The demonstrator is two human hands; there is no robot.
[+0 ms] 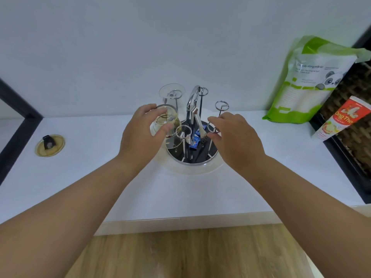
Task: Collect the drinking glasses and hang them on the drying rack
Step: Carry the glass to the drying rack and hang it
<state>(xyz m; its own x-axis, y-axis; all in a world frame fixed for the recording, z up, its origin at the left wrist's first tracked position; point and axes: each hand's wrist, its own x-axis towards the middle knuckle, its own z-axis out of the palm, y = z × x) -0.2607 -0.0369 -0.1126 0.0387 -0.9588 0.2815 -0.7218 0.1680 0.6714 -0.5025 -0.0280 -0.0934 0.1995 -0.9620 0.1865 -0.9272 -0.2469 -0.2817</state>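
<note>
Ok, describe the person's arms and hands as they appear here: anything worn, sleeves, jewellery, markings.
Both forearms are bare as far as the frame shows; no sleeve edge comes into view. The left hand and right hand wear no gloves. No watch, bracelet or ring shows on the visible sides, and no markings or bandages. Fingernails that show look short and unpainted.

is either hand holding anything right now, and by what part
The left hand grips an upturned drinking glass round its side wall, over a peg of the drying rack. The right hand holds nothing; its fingers are beside a ring-topped peg.
</note>
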